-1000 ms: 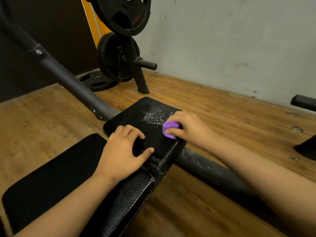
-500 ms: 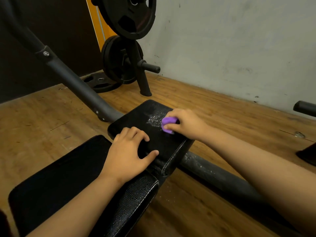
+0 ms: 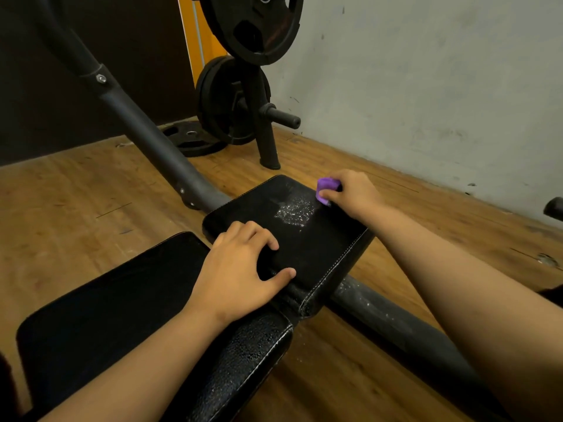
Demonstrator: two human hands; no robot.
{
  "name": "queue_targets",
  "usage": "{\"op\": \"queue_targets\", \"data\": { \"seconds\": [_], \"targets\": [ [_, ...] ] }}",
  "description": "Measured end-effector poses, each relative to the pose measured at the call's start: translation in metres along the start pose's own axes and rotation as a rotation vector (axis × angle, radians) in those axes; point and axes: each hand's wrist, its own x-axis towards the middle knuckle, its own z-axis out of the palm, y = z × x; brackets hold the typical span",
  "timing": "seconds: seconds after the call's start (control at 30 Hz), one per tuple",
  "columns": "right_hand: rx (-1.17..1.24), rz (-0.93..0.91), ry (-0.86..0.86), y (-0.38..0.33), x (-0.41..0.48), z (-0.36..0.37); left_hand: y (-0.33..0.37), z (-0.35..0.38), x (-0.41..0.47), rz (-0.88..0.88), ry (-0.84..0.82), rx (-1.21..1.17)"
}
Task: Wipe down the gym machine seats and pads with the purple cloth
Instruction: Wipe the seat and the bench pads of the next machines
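Note:
A small black pad (image 3: 316,248) lies at the end of the bench, with a patch of white droplets (image 3: 294,212) on its top. My right hand (image 3: 353,193) is shut on the bunched purple cloth (image 3: 325,190) and presses it at the pad's far right edge, just right of the droplets. My left hand (image 3: 240,272) rests flat on the pad's near side, fingers spread, thumb toward the stitched seam. The larger black seat pad (image 3: 106,312) lies in front of it, under my left forearm.
A grey steel frame tube (image 3: 146,129) slopes up to the left and another tube (image 3: 393,318) runs under the pad to the right. Black weight plates (image 3: 231,99) hang on a rack behind, one plate (image 3: 192,138) on the wooden floor. A grey wall stands at right.
My right hand has slid the purple cloth away from me, from the pad's middle right to its far right edge, past the droplets. My left hand has stayed on the pad.

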Motion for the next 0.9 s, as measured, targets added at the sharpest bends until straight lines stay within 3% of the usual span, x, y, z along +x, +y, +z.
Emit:
{"op": "queue_targets", "data": {
  "seconds": [0.23,0.37,0.47,0.7,0.8,0.9],
  "targets": [
    [0.104,-0.334,-0.092,-0.029,-0.042,0.025,0.003,-0.001,0.001,-0.024,-0.011,-0.003],
    [0.165,-0.472,-0.210,-0.026,-0.078,0.014,0.002,-0.001,-0.001,-0.099,0.068,0.020],
    [0.123,-0.442,-0.186,-0.016,-0.066,0.008,0.002,-0.001,-0.002,-0.180,0.136,0.071],
    [-0.065,-0.076,-0.031,-0.011,0.013,0.017,0.001,0.001,-0.002,-0.234,0.129,0.059],
    [-0.075,-0.065,-0.022,-0.027,0.025,0.033,0.002,0.000,-0.001,-0.229,0.130,0.060],
    [-0.009,-0.196,-0.034,-0.042,0.018,0.045,0.003,0.000,-0.001,-0.227,0.127,0.060]
  ]
}}
